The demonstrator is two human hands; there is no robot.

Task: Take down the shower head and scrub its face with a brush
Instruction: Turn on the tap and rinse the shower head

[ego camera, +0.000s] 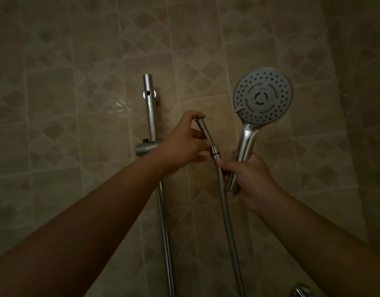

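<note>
Two hands: right hand (251,179) is wrapped round shower head (262,97) handle; left hand (180,142) fingers pinch hose fitting (206,133).
Risk: head may be dropped if grip is loosened.

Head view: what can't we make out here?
- Brush: none in view.
- Chrome fixture: cut off by the bottom edge.
- Chrome-handled round shower head: handle's lower end hidden in the right hand.
- Metal hose connector: partly covered by the left hand.
</note>
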